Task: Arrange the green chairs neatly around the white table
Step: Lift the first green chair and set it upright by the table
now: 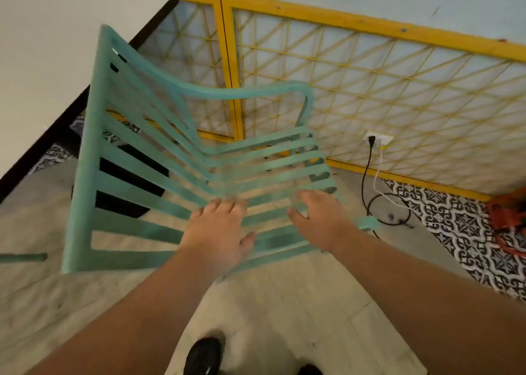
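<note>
A green slatted chair (94, 146) fills the middle of the view, tilted and blurred by motion, beside the corner of the white table (42, 47) at the upper left. My left hand (219, 232) lies on the chair's near slats with its fingers curled over one. My right hand (321, 218) grips the slats just to the right, thumb underneath. A green bar of another chair (22, 257) pokes in at the left edge.
A yellow lattice panel (370, 89) runs along the wall behind the chair. A wall socket (378, 139) has black and white cables (370, 181) trailing to the floor. A red object (506, 218) sits at the right edge. The table's black base (131, 186) shows through the slats.
</note>
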`<action>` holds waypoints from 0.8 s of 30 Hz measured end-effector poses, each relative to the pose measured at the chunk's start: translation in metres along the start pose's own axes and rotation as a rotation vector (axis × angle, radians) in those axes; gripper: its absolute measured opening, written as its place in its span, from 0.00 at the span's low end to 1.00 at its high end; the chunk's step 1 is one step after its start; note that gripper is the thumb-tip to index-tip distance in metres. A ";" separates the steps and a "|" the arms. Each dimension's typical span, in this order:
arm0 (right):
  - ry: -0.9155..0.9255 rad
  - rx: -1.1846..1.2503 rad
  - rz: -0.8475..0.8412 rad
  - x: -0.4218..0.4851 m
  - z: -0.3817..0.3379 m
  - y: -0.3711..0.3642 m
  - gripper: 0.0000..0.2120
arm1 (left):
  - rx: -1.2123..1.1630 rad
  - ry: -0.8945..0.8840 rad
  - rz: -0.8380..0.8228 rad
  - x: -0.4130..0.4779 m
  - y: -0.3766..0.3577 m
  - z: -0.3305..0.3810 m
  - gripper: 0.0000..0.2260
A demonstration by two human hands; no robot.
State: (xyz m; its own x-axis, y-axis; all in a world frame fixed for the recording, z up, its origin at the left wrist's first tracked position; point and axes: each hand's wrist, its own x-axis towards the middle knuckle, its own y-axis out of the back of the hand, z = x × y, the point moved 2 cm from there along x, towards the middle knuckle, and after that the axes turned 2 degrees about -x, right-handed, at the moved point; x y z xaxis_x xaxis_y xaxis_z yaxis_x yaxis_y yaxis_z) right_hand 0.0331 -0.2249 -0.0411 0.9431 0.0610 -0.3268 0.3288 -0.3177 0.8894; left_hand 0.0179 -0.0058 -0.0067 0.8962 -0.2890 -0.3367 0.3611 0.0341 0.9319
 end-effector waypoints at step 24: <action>0.028 -0.373 0.016 0.023 0.013 -0.080 0.29 | 0.225 0.183 -0.373 0.031 -0.072 -0.003 0.26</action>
State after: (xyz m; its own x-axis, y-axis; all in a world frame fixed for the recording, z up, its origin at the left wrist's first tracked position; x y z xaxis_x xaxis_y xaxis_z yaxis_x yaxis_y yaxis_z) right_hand 0.0275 -0.2102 -0.1234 0.9475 0.0861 -0.3078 0.3047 0.0473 0.9513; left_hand 0.0204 -0.0143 -0.0845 0.7541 -0.0682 -0.6532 0.6199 -0.2544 0.7423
